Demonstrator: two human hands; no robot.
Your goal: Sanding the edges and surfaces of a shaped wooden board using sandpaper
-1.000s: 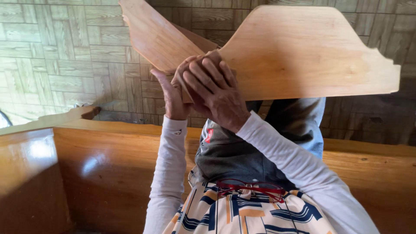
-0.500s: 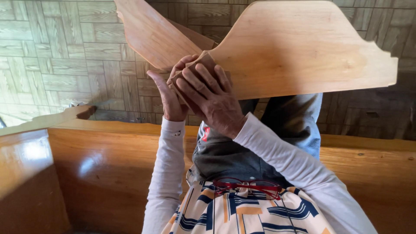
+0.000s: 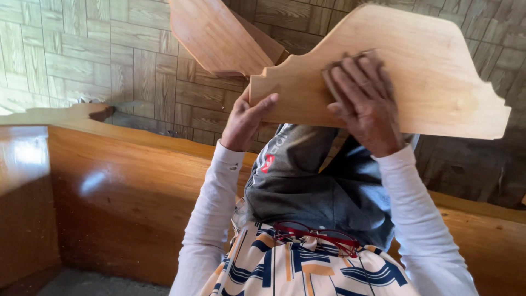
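Pressing sandpaper (image 3: 350, 60) w/ right hand (image 3: 364, 104), left hand (image 3: 246, 120) gripping panel (image 3: 438, 71)

No packages, signs or screens show here; the only label-like things are two small marks on clothing. One is a small red patch (image 3: 268, 163) with pale marks on it, sitting on the grey garment (image 3: 318, 186) draped below the wooden board (image 3: 416, 71); it lies under the board's left end, just beside the white sleeve (image 3: 211, 219), and is tilted; faint pale printing runs up the grey cloth just above the patch, too creased to make out. The other is a tiny dark mark (image 3: 234, 167) on the cuff of that sleeve, left of the red patch.
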